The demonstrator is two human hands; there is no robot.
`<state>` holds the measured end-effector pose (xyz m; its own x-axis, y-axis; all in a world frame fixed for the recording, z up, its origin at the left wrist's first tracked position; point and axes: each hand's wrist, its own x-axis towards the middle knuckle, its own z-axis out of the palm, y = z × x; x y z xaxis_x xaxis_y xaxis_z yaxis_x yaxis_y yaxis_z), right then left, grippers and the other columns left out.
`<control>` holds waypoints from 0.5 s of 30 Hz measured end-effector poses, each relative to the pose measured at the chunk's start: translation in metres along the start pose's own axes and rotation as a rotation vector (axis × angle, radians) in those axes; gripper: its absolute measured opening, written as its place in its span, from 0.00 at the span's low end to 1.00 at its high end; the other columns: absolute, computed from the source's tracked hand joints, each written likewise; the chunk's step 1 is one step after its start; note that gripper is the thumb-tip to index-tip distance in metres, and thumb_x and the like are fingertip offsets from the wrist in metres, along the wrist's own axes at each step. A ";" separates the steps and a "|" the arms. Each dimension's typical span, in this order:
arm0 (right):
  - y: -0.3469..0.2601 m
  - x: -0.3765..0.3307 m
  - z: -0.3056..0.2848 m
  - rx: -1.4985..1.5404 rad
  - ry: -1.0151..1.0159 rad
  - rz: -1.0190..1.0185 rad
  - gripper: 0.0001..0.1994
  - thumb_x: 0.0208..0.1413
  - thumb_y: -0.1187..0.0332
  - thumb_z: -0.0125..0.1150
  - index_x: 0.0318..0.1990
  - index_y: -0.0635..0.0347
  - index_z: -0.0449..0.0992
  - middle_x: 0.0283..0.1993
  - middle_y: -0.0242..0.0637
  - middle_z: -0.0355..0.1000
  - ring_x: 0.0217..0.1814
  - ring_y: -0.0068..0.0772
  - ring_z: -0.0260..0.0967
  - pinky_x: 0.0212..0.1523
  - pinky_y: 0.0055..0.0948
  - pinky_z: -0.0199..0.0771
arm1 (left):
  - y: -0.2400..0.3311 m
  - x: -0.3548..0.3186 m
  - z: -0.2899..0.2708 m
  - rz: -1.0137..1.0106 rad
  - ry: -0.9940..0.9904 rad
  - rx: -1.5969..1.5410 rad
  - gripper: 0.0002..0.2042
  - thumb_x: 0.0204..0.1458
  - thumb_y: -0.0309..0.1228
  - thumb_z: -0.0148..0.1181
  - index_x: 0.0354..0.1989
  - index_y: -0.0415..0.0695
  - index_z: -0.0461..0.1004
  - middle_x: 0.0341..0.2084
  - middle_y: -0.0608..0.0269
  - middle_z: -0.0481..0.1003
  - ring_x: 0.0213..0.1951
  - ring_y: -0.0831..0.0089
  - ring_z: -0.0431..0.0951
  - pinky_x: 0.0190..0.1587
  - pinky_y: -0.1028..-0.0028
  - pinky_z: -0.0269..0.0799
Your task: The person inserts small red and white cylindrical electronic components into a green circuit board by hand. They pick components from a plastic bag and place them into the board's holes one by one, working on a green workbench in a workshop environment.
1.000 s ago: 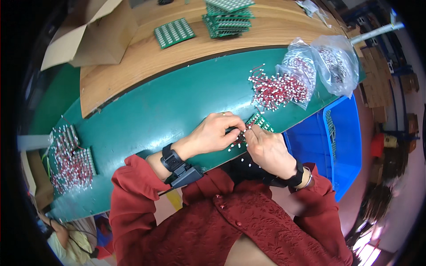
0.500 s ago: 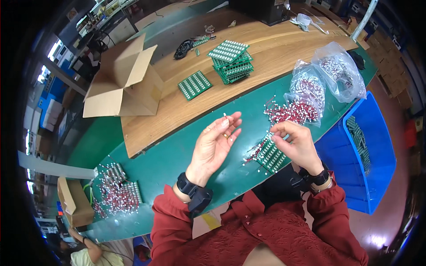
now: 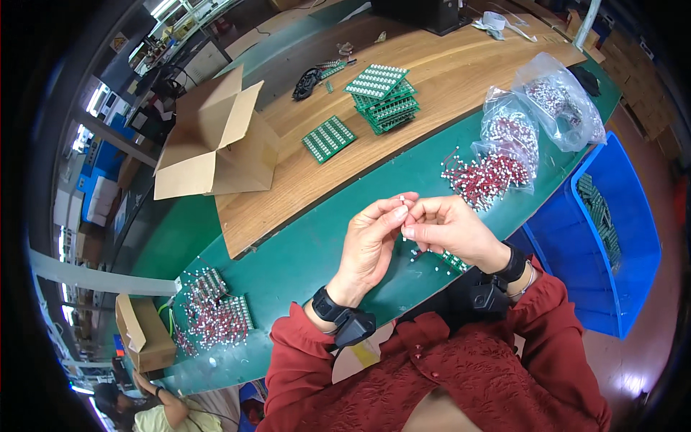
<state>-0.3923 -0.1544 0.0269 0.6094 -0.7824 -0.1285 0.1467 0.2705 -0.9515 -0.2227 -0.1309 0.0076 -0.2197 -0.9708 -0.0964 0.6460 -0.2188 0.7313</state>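
Note:
My left hand (image 3: 368, 241) is closed in a pinch on a short wire lead (image 3: 402, 200) with small white connector ends. My right hand (image 3: 457, 229) meets it from the right, thumb and forefinger pinched together against the same lead. The fingers partly cover the wire between them. Below my right hand, a green circuit board (image 3: 453, 263) with rows of white parts lies near the table's front edge, mostly hidden by that hand. Beyond both hands is a heap of red wire leads with white ends (image 3: 486, 180), spilling from a clear plastic bag (image 3: 512, 128).
Another clear bag (image 3: 558, 101) of leads lies farther right, above a blue bin (image 3: 633, 237) holding boards. Stacked green boards (image 3: 385, 108) and a single board (image 3: 329, 139) rest on the wooden surface beside an open carton (image 3: 245, 162). Wired boards (image 3: 219, 313) lie left, near another person's arm (image 3: 173, 407).
My right hand has moved left, off the circuit board, to my left hand's fingertips. My left hand has drawn its fingers in around the lead. The whole view has shifted slightly.

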 end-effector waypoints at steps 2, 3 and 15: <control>0.001 -0.004 -0.005 0.117 -0.003 0.036 0.05 0.54 0.71 0.61 0.32 0.62 0.74 0.27 0.28 0.72 0.25 0.14 0.68 0.18 0.13 0.61 | -0.001 0.001 0.004 0.039 0.044 0.065 0.07 0.53 0.26 0.60 0.39 0.40 0.76 0.45 0.56 0.74 0.45 0.74 0.71 0.50 0.72 0.65; 0.002 -0.007 -0.008 0.152 0.049 0.014 0.04 0.55 0.71 0.60 0.33 0.61 0.74 0.29 0.30 0.72 0.25 0.17 0.70 0.18 0.13 0.62 | -0.002 0.003 0.007 0.061 0.060 0.094 0.07 0.53 0.26 0.59 0.39 0.40 0.75 0.44 0.57 0.74 0.45 0.74 0.72 0.50 0.73 0.65; 0.018 -0.022 -0.014 0.197 0.289 -0.123 0.03 0.54 0.73 0.59 0.31 0.63 0.75 0.26 0.29 0.71 0.22 0.14 0.66 0.19 0.13 0.62 | -0.019 -0.008 0.019 0.536 0.024 1.090 0.07 0.46 0.23 0.64 0.34 0.39 0.76 0.33 0.59 0.76 0.37 0.71 0.75 0.42 0.75 0.69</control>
<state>-0.4134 -0.1403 0.0091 0.3371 -0.9342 -0.1169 0.3693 0.2454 -0.8963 -0.2472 -0.1167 0.0072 -0.0924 -0.9167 0.3887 -0.3052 0.3976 0.8653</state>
